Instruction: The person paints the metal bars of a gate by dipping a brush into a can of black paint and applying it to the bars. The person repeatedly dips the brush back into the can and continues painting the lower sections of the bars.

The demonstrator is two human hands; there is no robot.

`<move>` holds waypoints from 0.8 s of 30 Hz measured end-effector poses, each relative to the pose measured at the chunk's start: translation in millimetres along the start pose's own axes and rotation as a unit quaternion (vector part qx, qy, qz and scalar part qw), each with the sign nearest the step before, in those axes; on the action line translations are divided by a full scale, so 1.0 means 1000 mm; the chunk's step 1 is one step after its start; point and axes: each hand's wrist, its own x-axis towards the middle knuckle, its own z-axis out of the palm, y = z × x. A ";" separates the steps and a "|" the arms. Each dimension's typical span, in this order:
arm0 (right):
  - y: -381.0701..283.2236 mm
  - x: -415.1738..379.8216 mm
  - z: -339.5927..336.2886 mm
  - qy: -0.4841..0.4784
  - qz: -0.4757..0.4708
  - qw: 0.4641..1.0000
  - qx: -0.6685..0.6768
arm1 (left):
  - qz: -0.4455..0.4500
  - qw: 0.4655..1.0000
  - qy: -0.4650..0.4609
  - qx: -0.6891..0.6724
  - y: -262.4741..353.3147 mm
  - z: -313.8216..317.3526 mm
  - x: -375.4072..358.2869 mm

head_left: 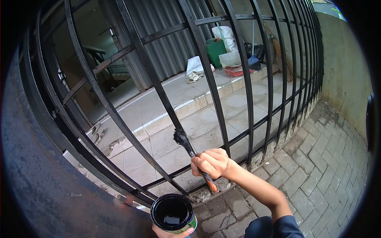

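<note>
Loaded brush (pixel 190 150) at a black bar (pixel 156 85), open can (pixel 188 226) below

My right hand (pixel 212 163) is closed round the brush in a fist, its butt end poking out below, on the paving (pixel 325 166) side of the fence. The bristles (pixel 181 137) point up and away from me, clotted with black, and overlap the lower part of one bar; how firmly they press on it, if at all, I can't tell. My left hand (pixel 162 233) holds the can low, at the bottom edge of my view, only partly showing. The can is near a dark metal panel (pixel 79 194), its mouth open and black paint (pixel 168 208) gleaming inside.

As I judge it, the clump is thick enough that too hard a push could squeeze paint past the bar and spatter the pale tiles (pixel 198 123) behind. An overloaded stroke might also run down and gather as drips on the lower rail (pixel 239 137). The can worries me more: with a single hand on it, a knock against the panel or the bars could tip it and slop paint over the paving. My grip sits close to the bristles, so paint creeping down could make it slippery and cost me the brush.
</note>
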 end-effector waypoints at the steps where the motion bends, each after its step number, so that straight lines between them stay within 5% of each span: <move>1: -0.005 -0.010 -0.004 -0.023 0.011 1.000 0.013 | 0.011 1.000 -0.010 -0.002 -0.005 -0.003 0.002; 8: -0.024 -0.017 -0.028 -0.137 0.196 0.963 0.126 | 0.016 1.000 -0.014 -0.018 -0.011 -0.004 0.002; 13: 0.005 0.027 -0.018 0.003 0.182 0.978 0.102 | 0.009 1.000 -0.014 -0.025 -0.010 0.001 0.002; 17: 0.013 0.047 -0.013 0.067 0.064 0.994 0.062 | 0.005 0.999 -0.036 -0.027 -0.010 0.000 0.005; 24: -0.014 -0.028 -0.015 -0.085 0.050 0.994 0.057 | -0.002 0.999 -0.005 -0.039 -0.010 0.001 0.000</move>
